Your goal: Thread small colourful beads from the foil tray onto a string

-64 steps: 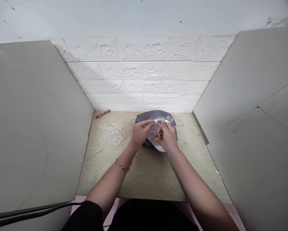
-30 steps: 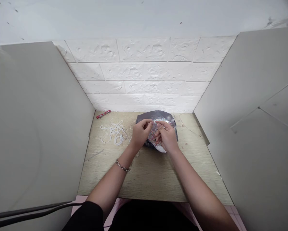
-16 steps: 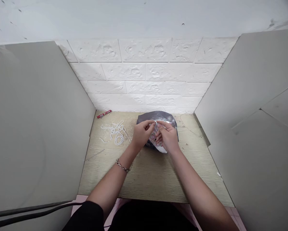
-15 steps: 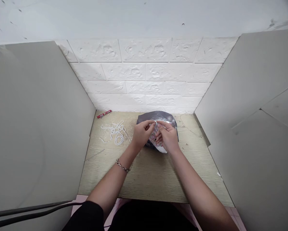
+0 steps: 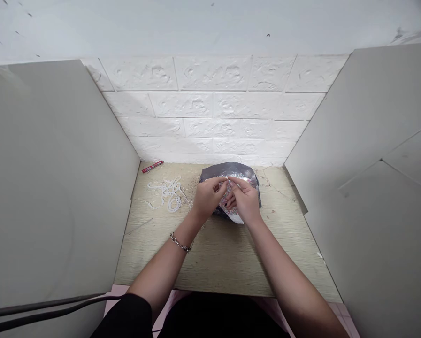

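Fingertips of the left hand and right hand, with a small gap between them two seconds ago, now come together over the silver-grey pouch, touching or very nearly so; the pouch and the things around it lie as before, apart from a slight drift of the whole view. That closeness suggests both hands are busy with one very small thing, though this is a judgement, since nothing can be made out between them. Each hand has its thumb and forefinger brought near each other in a pinching pose, and the remaining right fingers curl over the pouch's mouth; whether either pinch is pressed tight or grips something, I cannot tell. Gaping toward the person, the pouch sits on the counter with tiny colourful pieces inside, too small to identify and partly covered by the hands. Left of the pouch lies a tangle of white beaded strands, and beyond that, farther from the person, a red packet with unreadable print. Right of the pouch a fine thread trails off, so thin that its ends are lost.
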{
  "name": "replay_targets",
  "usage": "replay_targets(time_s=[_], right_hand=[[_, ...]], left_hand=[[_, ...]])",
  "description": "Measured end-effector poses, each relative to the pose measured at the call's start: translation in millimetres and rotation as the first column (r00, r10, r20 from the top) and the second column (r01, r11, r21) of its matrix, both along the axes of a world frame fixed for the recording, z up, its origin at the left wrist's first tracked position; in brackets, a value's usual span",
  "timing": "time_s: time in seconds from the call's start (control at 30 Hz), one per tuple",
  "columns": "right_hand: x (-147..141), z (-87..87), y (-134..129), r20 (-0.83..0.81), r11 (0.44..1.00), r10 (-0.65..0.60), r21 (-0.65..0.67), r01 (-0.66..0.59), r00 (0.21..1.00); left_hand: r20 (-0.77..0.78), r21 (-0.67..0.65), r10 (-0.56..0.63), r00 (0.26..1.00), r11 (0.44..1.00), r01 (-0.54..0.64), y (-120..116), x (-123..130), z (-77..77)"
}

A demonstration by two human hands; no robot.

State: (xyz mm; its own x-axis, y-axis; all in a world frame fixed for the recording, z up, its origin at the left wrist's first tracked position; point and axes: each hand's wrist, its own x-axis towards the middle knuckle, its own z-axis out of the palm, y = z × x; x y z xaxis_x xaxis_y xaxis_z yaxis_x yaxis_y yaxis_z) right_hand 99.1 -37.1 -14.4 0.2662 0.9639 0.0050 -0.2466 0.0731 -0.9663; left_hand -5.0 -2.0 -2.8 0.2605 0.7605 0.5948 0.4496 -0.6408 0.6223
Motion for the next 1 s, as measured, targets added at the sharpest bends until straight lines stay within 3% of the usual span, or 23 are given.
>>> replay_targets(time_s=[0.63,0.87,1.0], right_hand=[[-3.7,0.1,-2.4,0.066,0.998,-0.051,0.024,0.05,0.997],[-4.0,0.6,-3.8,0.095,0.997,-0.063,0.044,0.059,0.993],[-3.7,0.0,-4.7,0.13,0.996,-0.072,0.06,0.065,0.989]], left_hand=[[-0.164,0.126,0.032,0.986,0.992,-0.011,-1.0,-0.5,-0.6],[-0.153,0.127,0.018,0.988,0.992,0.001,-0.6,-0.9,-1.7],[-0.118,0.061,-0.026,0.993,0.998,0.033,-1.4,-1.0,-0.6]])
